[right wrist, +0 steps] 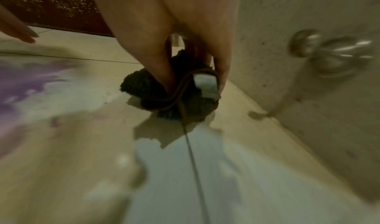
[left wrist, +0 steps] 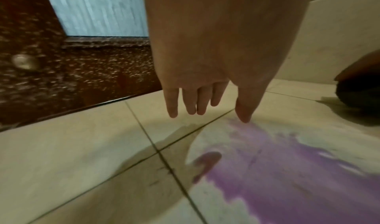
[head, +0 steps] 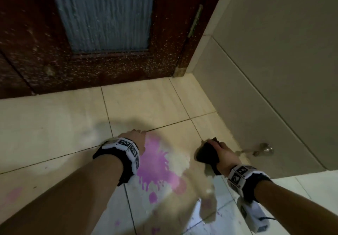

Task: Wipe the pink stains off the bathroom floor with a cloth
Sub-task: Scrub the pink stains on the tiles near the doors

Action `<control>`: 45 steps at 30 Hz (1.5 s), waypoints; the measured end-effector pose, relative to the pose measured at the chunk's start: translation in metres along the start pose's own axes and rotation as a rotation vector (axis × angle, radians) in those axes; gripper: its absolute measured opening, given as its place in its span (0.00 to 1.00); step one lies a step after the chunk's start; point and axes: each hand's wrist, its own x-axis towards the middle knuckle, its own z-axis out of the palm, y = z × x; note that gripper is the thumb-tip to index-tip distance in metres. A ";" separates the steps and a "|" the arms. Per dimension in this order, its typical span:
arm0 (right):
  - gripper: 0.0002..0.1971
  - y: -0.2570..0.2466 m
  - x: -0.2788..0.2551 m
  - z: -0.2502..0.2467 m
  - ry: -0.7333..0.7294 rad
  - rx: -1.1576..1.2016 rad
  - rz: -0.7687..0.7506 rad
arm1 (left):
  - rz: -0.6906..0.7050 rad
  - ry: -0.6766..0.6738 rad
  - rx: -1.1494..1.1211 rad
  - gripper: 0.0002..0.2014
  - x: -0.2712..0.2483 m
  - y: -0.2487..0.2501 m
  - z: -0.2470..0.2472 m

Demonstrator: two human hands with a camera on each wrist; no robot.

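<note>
Your right hand (head: 222, 152) grasps the bunched dark fuzzy cloth (right wrist: 164, 94), your fingers covering its top; the pink splashed floor stain (head: 157, 163) lies left of it. Your left hand (left wrist: 209, 56) is released, fingers straight, partly hiding the stain's far edge.

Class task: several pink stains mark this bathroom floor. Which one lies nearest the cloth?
The large pink splash between the two hands. It lies just left of the dark cloth gripped by the right hand; the smaller pink spots lie lower in the head view, farther away.

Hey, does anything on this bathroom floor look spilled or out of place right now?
Yes. A big pink splattered stain spreads across the cream floor tiles between the hands, with smaller pink spots nearer the camera. The right hand grips a dark fuzzy cloth beside it, not on it. The brown wooden door is flecked with pale speckles.
</note>
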 end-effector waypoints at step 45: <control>0.36 0.039 -0.013 0.029 0.102 -0.092 -0.064 | -0.376 -0.359 0.059 0.61 -0.110 -0.055 0.068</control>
